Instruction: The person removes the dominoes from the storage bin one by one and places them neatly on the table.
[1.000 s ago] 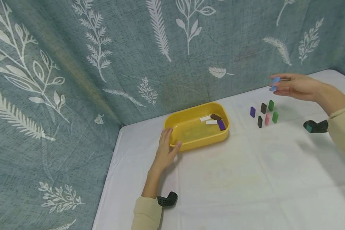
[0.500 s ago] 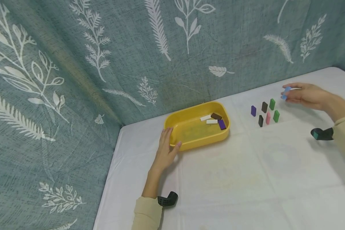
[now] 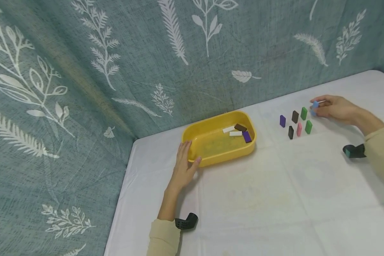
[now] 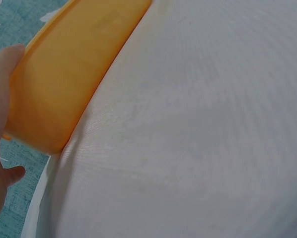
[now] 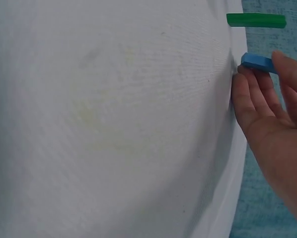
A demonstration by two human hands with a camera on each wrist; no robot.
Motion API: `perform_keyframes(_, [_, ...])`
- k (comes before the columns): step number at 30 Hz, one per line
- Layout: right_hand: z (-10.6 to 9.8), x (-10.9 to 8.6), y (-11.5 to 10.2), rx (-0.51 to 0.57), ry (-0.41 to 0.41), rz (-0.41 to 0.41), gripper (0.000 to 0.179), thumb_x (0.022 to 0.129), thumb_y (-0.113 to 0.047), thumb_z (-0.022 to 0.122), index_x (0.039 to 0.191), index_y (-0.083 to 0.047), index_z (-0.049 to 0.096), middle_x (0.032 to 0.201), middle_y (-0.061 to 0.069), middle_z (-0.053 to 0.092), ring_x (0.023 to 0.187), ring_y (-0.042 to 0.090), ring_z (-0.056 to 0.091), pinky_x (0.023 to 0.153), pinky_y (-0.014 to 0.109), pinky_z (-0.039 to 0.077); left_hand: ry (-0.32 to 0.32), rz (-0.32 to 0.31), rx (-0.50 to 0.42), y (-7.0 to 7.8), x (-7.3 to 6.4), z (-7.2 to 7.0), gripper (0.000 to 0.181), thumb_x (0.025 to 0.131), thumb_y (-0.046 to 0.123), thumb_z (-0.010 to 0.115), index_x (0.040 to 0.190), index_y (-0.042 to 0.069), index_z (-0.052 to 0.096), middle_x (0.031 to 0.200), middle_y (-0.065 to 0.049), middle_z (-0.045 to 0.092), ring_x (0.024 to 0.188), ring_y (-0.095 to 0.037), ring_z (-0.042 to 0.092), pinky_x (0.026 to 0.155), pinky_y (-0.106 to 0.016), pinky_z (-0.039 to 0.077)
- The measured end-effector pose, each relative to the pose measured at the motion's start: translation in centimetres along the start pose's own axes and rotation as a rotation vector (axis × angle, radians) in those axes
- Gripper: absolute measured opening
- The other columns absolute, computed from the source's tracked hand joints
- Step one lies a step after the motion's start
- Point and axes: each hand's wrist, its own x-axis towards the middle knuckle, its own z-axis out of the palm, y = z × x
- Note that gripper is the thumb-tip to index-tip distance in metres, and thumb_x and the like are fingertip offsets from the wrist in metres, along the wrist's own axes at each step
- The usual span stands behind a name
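Observation:
In the head view my right hand [image 3: 336,107] pinches a light blue domino [image 3: 314,108] between thumb and fingertips, upright and low over the white cloth. In the right wrist view the blue domino [image 5: 258,62] sits at the fingertips, with a green domino [image 5: 256,20] near it. Just left of this hand several dominoes stand on end in two rows, among them a pink domino [image 3: 299,129] and a purple domino [image 3: 282,121]. My left hand [image 3: 183,167] rests against the left end of a yellow tray [image 3: 224,156], fingers extended along its side and thumb at the front.
Inside the tray lie two white dominoes, a brown domino [image 3: 240,127] and a purple one. A white cloth [image 3: 252,206] covers the table. Behind and to the left hangs a green leaf-patterned curtain [image 3: 131,64]. A black wrist device [image 3: 187,221] shows below the left hand.
My right hand has lowered the light blue domino toward the table, beside the standing dominoes, first swinging right and then slightly back left. The left hand stays at the tray.

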Motion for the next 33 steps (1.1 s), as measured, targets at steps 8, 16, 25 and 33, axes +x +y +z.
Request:
perform_keyframes(8, [0.2,0.18,-0.07,-0.149,0.025,-0.024,0.053,0.1,-0.014,0.048,0.143,0.008,0.027,0.138,0.034,0.033,0.085,-0.016,0.042,0.073,0.012,0.042,-0.009,-0.02,0.003,0.12,0.01,-0.25,0.069,0.098,0.042,0.048,0.152,0.009,0.02,0.156,-0.014,0.016,0.144,-0.024,0.001,0.109,-0.058,0.012])
perform_keyframes(16, [0.31,0.21,0.32,-0.197,0.043,-0.036,0.05,0.1,-0.018,0.051,0.14,0.007,0.033,0.135,0.03,0.037,0.095,-0.006,0.046,0.074,0.009,0.037,-0.005,-0.013,0.002,0.04,-0.06,-0.1,0.067,0.098,0.039,0.048,0.151,0.008,0.021,0.155,-0.016,0.017,0.144,-0.028,0.002,0.109,-0.058,0.013])
perform_keyframes(25, [0.43,0.13,0.2,-0.223,0.047,-0.03,0.05,0.099,-0.02,0.051,0.139,0.006,0.035,0.134,0.029,0.039,0.099,0.001,0.045,0.076,0.013,0.037,-0.003,-0.01,0.0,-0.08,-0.03,0.06,0.067,0.098,0.037,0.048,0.151,0.007,0.021,0.155,-0.017,0.017,0.144,-0.03,0.003,0.109,-0.058,0.013])
perform_keyframes(33, [0.5,0.15,0.14,-0.2,0.056,-0.044,0.049,0.099,-0.018,0.051,0.138,0.008,0.036,0.133,0.029,0.04,0.085,-0.015,0.041,0.072,0.01,0.038,0.001,-0.003,0.001,-0.12,0.03,0.05,0.067,0.098,0.038,0.048,0.151,0.007,0.022,0.154,-0.018,0.018,0.144,-0.029,0.003,0.109,-0.058,0.013])
